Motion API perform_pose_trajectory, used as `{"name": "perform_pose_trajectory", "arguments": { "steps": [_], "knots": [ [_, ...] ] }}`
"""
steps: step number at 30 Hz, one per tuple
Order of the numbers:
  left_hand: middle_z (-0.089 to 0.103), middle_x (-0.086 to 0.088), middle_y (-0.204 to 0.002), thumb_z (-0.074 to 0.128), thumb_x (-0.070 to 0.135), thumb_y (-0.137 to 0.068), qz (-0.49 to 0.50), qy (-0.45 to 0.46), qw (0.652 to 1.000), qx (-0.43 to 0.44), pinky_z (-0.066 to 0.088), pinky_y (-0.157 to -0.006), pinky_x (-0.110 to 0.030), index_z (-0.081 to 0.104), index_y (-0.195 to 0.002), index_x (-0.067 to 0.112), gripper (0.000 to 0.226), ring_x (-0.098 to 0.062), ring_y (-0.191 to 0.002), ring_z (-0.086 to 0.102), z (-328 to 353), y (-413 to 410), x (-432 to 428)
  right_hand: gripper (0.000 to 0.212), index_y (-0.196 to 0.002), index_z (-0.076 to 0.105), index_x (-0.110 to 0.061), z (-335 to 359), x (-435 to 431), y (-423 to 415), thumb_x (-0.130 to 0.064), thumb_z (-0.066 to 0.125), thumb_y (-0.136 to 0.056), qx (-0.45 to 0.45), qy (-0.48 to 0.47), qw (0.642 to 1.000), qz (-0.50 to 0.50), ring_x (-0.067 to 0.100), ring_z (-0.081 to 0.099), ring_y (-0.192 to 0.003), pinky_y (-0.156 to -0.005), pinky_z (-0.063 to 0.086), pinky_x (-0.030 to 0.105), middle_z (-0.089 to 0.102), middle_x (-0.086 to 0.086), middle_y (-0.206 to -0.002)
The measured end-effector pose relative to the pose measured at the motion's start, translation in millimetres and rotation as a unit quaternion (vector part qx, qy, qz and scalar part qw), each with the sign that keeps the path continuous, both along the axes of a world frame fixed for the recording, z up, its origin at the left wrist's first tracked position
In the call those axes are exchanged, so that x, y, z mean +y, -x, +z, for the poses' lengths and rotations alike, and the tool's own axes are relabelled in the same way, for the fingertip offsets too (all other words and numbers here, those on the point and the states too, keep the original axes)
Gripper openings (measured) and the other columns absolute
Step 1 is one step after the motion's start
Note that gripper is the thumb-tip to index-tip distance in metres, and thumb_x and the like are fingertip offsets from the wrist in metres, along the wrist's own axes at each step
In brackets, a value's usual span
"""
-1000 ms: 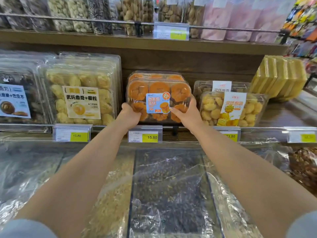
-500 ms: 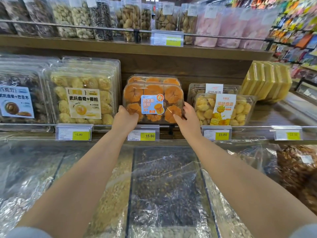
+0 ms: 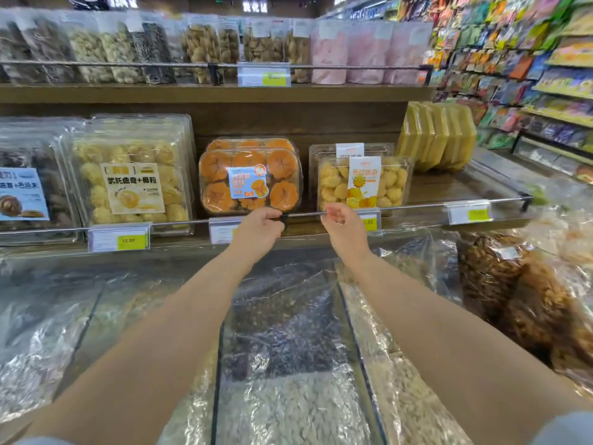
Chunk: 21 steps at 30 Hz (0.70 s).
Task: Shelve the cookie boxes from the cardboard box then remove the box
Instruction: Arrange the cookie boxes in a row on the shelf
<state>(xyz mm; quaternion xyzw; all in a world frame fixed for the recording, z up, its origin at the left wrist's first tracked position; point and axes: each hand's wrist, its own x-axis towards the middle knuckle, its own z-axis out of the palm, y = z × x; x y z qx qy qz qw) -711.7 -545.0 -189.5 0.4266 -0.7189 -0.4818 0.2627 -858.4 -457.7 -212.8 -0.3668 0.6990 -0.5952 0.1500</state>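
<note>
Orange cookie box (image 3: 250, 181) on the shelf, hands free.
Sits behind the rail (image 3: 414, 208), just above left hand (image 3: 258, 231) and right hand (image 3: 345, 231); fingers loosely curled, holding nothing, just below its front edge.

We find the shop evenly bright under soft, diffuse light, and the orange cookie box (image 3: 250, 181) is the sharpest thing in view. Above it, the upper wooden shelf (image 3: 192, 94) casts a dull shadow on the back panel, and the snack bags (image 3: 205, 49) higher still are smeared. Below it, the plastic film (image 3: 288, 316) throws back white, crinkled glare, as from lamps overhead. Far to its right the aisle shelves (image 3: 529, 75) melt into coloured blur. Just below it the metal rail (image 3: 417, 208) bows with the wide lens, and the left hand (image 3: 256, 231) and right hand (image 3: 345, 229) look soft-edged.
</note>
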Motion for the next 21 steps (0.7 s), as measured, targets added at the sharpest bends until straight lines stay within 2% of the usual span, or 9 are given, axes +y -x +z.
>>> {"name": "perform_pose_trajectory", "arguments": {
  "steps": [4, 8, 11, 12, 14, 18, 20, 21],
  "knots": [
    [0.056, 0.0, -0.12, 0.056, 0.025, -0.093, -0.031, 0.026, 0.999, 0.014, 0.047, -0.095, -0.032, 0.039, -0.14, 0.02, 0.05, -0.017, -0.106, 0.055, 10, 50, 20, 0.031, -0.124, 0.056, -0.014, 4, 20, 53, -0.017, 0.059, -0.093, -0.024, -0.002, 0.997, -0.071, 0.013, 0.053, -0.101, -0.082, 0.037, 0.018, 0.056, -0.001, -0.109],
    [0.042, -0.007, -0.145, 0.057, 0.03, -0.094, 0.008, -0.024, 0.997, 0.069, 0.039, -0.107, -0.037, 0.023, -0.149, 0.019, 0.066, -0.023, -0.128, 0.045, 18, 102, 18, 0.034, -0.12, 0.056, -0.01, 13, 30, 114, -0.016, 0.065, -0.088, -0.006, -0.004, 0.994, -0.109, 0.015, 0.053, -0.099, -0.081, 0.043, 0.027, 0.056, 0.002, -0.107],
    [0.031, -0.006, -0.154, 0.057, 0.033, -0.094, 0.044, -0.034, 0.994, 0.094, 0.032, -0.109, -0.038, 0.018, -0.151, 0.019, 0.07, -0.024, -0.139, 0.033, 21, 132, 8, 0.024, -0.106, 0.061, -0.014, 21, 26, 158, -0.021, 0.067, -0.084, 0.027, 0.014, 0.993, -0.113, 0.015, 0.055, -0.093, -0.084, 0.047, 0.033, 0.062, 0.0, -0.1],
    [0.029, -0.006, -0.155, 0.058, 0.034, -0.093, 0.056, -0.033, 0.993, 0.099, 0.031, -0.11, -0.039, 0.018, -0.151, 0.019, 0.071, -0.024, -0.14, 0.032, 19, 140, 2, 0.023, -0.103, 0.062, -0.014, 23, 22, 170, -0.024, 0.066, -0.083, 0.037, 0.013, 0.993, -0.11, 0.015, 0.055, -0.092, -0.085, 0.047, 0.034, 0.062, -0.002, -0.096],
    [0.027, -0.006, -0.155, 0.06, 0.038, -0.091, 0.067, -0.038, 0.992, 0.099, 0.03, -0.111, -0.04, 0.017, -0.151, 0.019, 0.076, -0.025, -0.14, 0.03, 16, 153, -7, 0.032, -0.113, 0.059, -0.013, 27, 14, 191, -0.03, 0.064, -0.087, 0.032, 0.001, 0.995, -0.099, 0.012, 0.051, -0.096, -0.089, 0.044, 0.031, 0.055, -0.007, -0.096],
    [0.036, -0.001, -0.15, 0.064, 0.048, -0.084, 0.065, -0.067, 0.99, 0.105, 0.036, -0.109, -0.038, 0.017, -0.151, 0.023, 0.085, -0.021, -0.133, 0.04, 9, 176, -26, 0.057, -0.136, 0.045, -0.014, 28, -2, 222, -0.039, 0.062, -0.089, -0.018, 0.03, 0.993, -0.117, 0.011, 0.045, -0.11, -0.093, 0.037, 0.023, 0.043, -0.003, -0.121],
    [0.042, 0.008, -0.136, 0.063, 0.044, -0.087, 0.063, -0.074, 0.989, 0.112, 0.038, -0.098, -0.028, 0.019, -0.15, 0.022, 0.079, -0.013, -0.12, 0.045, 7, 187, -31, 0.062, -0.14, 0.041, -0.015, 26, -9, 233, -0.044, 0.061, -0.089, -0.077, 0.048, 0.989, -0.115, 0.013, 0.046, -0.114, -0.092, 0.035, 0.023, 0.043, 0.001, -0.13],
    [0.042, 0.01, -0.135, 0.064, 0.043, -0.087, 0.063, -0.077, 0.988, 0.116, 0.039, -0.095, -0.027, 0.02, -0.15, 0.022, 0.08, -0.011, -0.118, 0.045, 7, 191, -32, 0.066, -0.143, 0.039, -0.015, 24, -12, 239, -0.046, 0.059, -0.089, -0.114, 0.048, 0.987, -0.104, 0.015, 0.046, -0.119, -0.093, 0.035, 0.023, 0.043, 0.001, -0.136]
  ]
}}
